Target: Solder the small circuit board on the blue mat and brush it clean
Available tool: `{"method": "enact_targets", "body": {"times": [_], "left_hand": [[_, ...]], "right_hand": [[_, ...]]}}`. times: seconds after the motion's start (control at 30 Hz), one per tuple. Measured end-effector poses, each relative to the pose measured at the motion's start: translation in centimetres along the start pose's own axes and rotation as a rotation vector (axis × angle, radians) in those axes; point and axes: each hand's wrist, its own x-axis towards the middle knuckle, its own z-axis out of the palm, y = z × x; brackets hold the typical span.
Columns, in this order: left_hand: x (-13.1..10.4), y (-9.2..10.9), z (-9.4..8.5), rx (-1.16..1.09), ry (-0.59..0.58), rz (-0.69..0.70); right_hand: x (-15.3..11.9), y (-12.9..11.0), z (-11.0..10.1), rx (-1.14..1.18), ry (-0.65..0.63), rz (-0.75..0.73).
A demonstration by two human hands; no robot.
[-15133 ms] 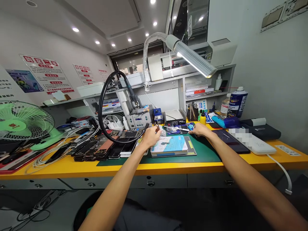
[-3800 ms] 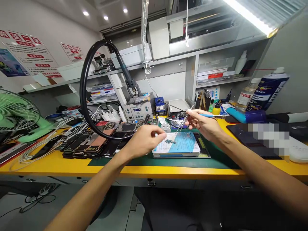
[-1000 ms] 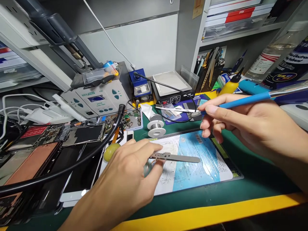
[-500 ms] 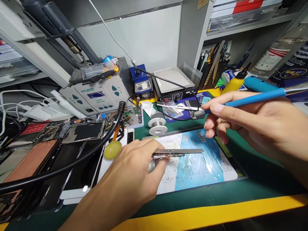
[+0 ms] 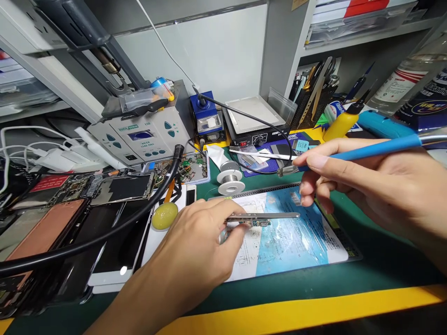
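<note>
My left hand (image 5: pixel 206 237) pinches a thin metal strip (image 5: pixel 272 215) with a small circuit board (image 5: pixel 258 223) just beneath it, both pointing right over a blue and white sheet (image 5: pixel 289 246). My right hand (image 5: pixel 363 172) is wrapped round a blue-handled tool (image 5: pixel 370 149) at the right, clear of the strip. A thin white stick (image 5: pixel 265 154) also extends leftward from the right hand's fingertips. Behind the left hand stands a spool of solder wire (image 5: pixel 230 179). Near its wrist lies a round yellow-green pad (image 5: pixel 165 216).
A grey rework station (image 5: pixel 143 135) with a thick black hose (image 5: pixel 153 204) stands at the left, above phone parts (image 5: pixel 118 246). Farther back are a blue iron stand (image 5: pixel 206 111), a hot plate (image 5: pixel 254 116), a tool holder (image 5: pixel 310 102) and a yellow bottle (image 5: pixel 340 125).
The strip and board in my left hand have tilted, so more of the board's face shows. My right hand has shifted slightly right and down, and the tool's handle has tipped a little.
</note>
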Motion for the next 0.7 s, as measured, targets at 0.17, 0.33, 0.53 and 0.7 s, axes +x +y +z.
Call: {"method": "enact_targets", "body": {"times": [0.17, 0.33, 0.53, 0.7], "left_hand": [[-0.2, 0.0, 0.1, -0.023, 0.008, -0.009], [-0.1, -0.3, 0.4, -0.064, 0.01, -0.007], [-0.2, -0.6, 0.7, -0.023, 0.067, 0.044], [-0.2, -0.7, 0.7, 0.013, 0.087, 0.092]], "right_hand": [[0.2, -0.2, 0.4, 0.118, -0.043, 0.035], [0.0, -0.2, 0.6, 0.104, -0.191, 0.161], [-0.3, -0.6, 1.5, 0.12, -0.296, 0.315], [-0.4, -0.3, 2.2, 0.141, -0.287, 0.331]]}}
